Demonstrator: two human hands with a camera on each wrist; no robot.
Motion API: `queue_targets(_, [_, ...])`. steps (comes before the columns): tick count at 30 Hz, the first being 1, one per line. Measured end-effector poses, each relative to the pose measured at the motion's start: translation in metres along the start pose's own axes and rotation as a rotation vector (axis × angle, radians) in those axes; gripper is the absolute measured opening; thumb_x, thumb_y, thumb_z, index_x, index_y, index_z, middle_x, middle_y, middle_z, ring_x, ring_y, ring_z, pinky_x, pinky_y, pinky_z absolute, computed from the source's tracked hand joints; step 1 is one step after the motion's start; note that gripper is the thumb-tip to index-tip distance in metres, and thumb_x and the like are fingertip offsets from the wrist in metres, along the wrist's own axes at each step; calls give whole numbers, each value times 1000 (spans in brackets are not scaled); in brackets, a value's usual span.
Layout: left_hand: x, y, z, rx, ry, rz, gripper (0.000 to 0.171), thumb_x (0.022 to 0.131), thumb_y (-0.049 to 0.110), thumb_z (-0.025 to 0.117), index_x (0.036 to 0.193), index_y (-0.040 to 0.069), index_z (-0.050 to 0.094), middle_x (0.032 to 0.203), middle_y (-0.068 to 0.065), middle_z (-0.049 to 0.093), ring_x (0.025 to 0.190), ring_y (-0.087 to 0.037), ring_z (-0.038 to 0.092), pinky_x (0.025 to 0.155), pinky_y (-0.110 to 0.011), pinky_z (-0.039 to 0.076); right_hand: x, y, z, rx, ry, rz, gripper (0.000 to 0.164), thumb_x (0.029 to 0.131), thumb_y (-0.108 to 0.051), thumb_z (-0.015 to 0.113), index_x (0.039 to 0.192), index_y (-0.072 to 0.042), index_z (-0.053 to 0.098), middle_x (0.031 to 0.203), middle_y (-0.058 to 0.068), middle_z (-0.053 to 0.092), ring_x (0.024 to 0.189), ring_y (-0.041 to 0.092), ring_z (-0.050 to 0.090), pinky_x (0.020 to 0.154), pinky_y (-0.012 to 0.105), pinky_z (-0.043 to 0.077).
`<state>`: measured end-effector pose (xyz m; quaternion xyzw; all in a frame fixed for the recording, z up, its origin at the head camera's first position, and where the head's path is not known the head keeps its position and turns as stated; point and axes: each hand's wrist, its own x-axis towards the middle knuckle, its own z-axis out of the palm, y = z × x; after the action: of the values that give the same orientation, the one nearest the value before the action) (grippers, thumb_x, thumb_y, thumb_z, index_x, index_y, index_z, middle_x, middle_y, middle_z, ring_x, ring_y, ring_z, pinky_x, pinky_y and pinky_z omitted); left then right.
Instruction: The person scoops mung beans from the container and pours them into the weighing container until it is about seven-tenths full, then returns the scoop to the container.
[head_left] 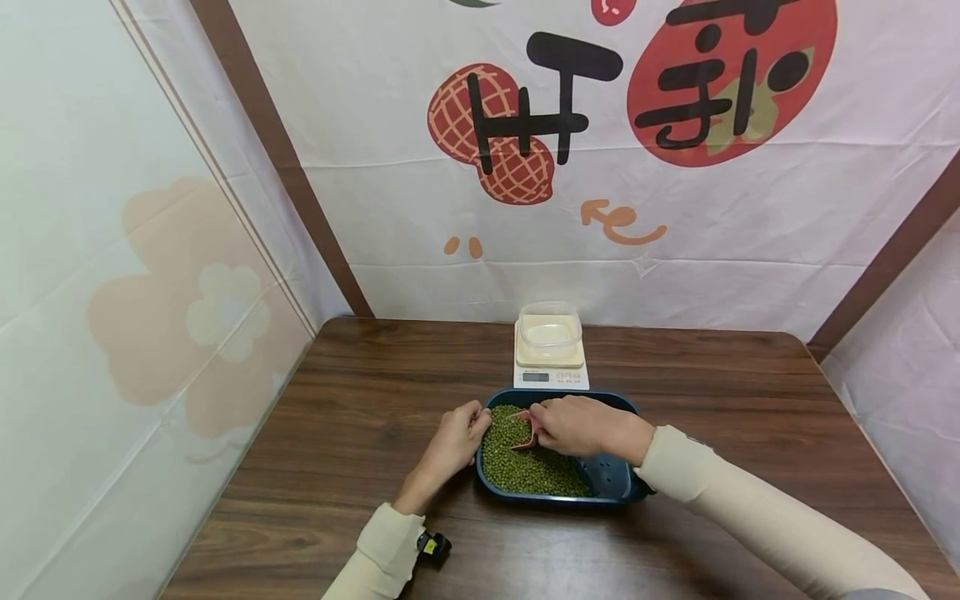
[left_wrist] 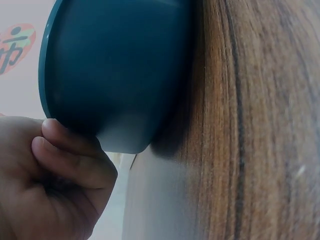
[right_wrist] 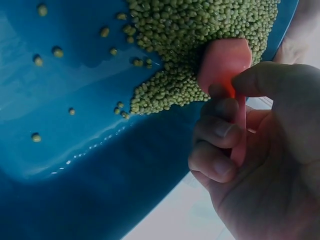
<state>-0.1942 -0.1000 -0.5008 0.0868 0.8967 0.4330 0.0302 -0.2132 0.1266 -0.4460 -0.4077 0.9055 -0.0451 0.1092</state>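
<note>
A dark blue tub (head_left: 540, 498) stands on the table, with green mung beans (head_left: 517, 467) heaped toward its left side. My left hand (head_left: 453, 437) grips the tub's left rim; in the left wrist view, curled fingers (left_wrist: 65, 150) pinch the edge of the tub wall (left_wrist: 120, 65). My right hand (head_left: 581, 425) reaches over the tub and holds a pink scoop (head_left: 531, 429) by its handle. The right wrist view shows the scoop's bowl (right_wrist: 225, 62) down among the beans (right_wrist: 185, 30), with fingers and thumb wrapped round the handle. What lies inside the bowl is hidden there.
Behind the tub, a white kitchen scale (head_left: 551, 379) carries a clear plastic container (head_left: 551, 329). Wooden tabletop (head_left: 375, 400) spreads to both sides. A printed cloth (head_left: 420, 208) hangs along the table's back edge. A few loose beans (right_wrist: 57, 52) lie on the tub's bare floor.
</note>
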Motion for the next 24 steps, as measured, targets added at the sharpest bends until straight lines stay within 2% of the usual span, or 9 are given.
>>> queue_targets(8, [0,-2,0,11,12,17,31,104,21,43,75,10,50,53,-2,48,37,-15,50,34,-25,44,-1,2,2,3,14,-33,13,100,-26,48,88,-20,49,76,-7,49,60,8,46,57,26,41])
queue_targets(19, [1,-2,1,12,-1,-19,33,104,26,42,75,12,51,55,-3,49,38,-14,51,35,-24,45,-4,4,1,10,38,-79,14,101,-24,45,88,-19,44,74,-5,45,59,9,40,57,26,34])
queue_targets(24, [0,-3,0,4,10,1,34,104,25,41,74,11,50,54,-2,48,37,-14,51,34,-24,45,-5,3,1,24,38,-77,15,101,-24,45,87,-19,43,74,-6,44,61,10,40,57,27,35])
